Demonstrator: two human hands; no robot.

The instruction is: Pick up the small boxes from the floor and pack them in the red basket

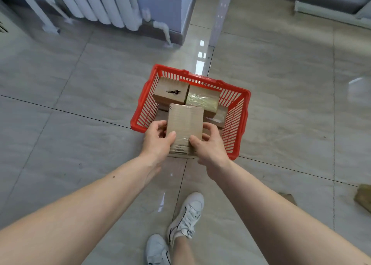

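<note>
The red basket (237, 112) stands on the tiled floor in the middle of the view. Inside it lie a torn brown box (171, 93) at the back left, a tape-wrapped box (201, 100) beside it, and more boxes (217, 117) underneath. A small brown cardboard box (185, 122) hangs over the basket's near edge. My left hand (158, 141) grips its left side and my right hand (208, 146) grips its right side, thumbs on top. The near rim of the basket is hidden behind the box and my hands.
A white radiator (96, 2) and its pipe line the wall at the back left. A metal post (219, 14) rises behind the basket. Another brown cardboard box (363, 197) lies on the floor at the right edge. My feet in white shoes (186, 216) stand below.
</note>
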